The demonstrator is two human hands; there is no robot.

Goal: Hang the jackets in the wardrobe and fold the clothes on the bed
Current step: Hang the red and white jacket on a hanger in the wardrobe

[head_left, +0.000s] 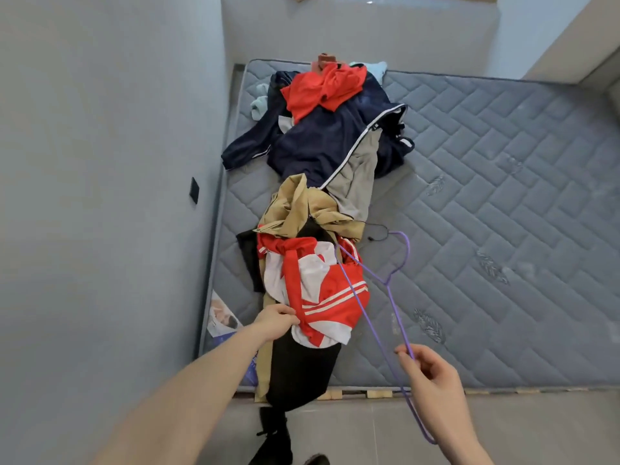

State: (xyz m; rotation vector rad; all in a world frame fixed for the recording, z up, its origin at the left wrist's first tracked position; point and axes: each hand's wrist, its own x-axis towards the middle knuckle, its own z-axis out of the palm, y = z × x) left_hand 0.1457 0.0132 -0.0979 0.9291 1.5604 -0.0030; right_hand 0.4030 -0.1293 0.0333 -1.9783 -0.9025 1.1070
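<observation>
Clothes pile on the bare mattress

Left hand (275,319) is pinching the edge of the red and white striped jacket (322,290) at the near end of the pile, fingers curled on the fabric. Right hand (432,374) is gripping a purple wire hanger (391,280) by its lower bar, hook pointing away over the quilted grey mattress (486,196). Further up, a tan garment (298,209), a navy jacket (322,135) and a red shirt (322,88) are lying heaped along the bed
</observation>
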